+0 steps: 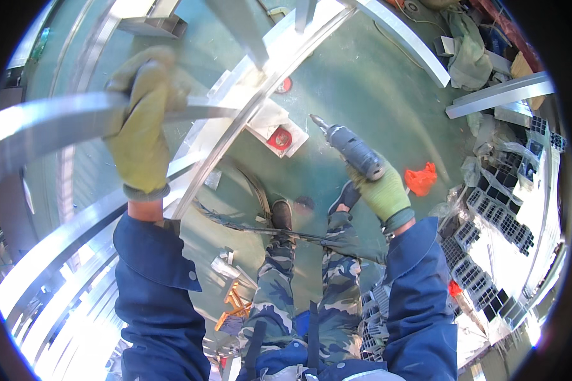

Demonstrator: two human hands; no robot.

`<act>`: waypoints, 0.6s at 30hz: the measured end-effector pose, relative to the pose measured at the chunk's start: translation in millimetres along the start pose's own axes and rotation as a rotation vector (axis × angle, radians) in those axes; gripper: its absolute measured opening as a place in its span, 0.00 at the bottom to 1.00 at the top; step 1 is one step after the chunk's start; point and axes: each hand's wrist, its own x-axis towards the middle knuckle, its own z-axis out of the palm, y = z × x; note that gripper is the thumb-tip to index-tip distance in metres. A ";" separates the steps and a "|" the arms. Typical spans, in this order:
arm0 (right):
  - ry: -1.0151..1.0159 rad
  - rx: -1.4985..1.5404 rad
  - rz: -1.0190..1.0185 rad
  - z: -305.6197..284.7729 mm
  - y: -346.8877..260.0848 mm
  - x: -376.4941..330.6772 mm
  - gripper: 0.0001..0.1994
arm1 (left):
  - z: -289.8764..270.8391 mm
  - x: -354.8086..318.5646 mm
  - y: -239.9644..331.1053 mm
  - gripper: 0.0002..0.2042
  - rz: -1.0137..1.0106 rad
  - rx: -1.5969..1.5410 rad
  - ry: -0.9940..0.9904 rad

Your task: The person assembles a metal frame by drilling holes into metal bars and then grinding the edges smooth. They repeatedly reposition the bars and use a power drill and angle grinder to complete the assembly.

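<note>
The left hand (141, 127), gloved, is gripping far forward; the right hand (385, 194), gloved, is curling closer in; both forearms (157, 295) are reaching forward.

The left glove (141, 127) at the upper left and the right glove (386, 193) near the middle are yellow-green, with grey cuffs (398, 220). The power drill (354, 151) is dark grey. The metal bar (51, 124) at the left is shiny silver. The sleeves (159, 305) are dark blue. The pants (340, 286) have green, dark and pale camouflage blotches. The floor (388, 89) is dull green. A crumpled thing (421, 179), right of the middle, is bright orange-red.
</note>
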 end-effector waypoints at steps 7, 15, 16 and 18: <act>0.059 0.113 0.062 5.4 119.8 105.4 0.19 | 4.7 -1.5 23.8 0.22 -0.181 -0.193 0.233; -0.152 0.043 0.228 64.4 203.0 242.6 0.28 | -5.1 -21.6 19.1 0.23 -0.196 0.051 0.470; -0.163 0.023 0.231 75.4 212.6 256.6 0.29 | -8.0 -19.8 20.7 0.19 -0.204 0.052 0.467; -0.231 -0.016 0.258 98.3 251.6 293.2 0.35 | 1.7 -12.2 16.5 0.14 -0.242 0.015 0.498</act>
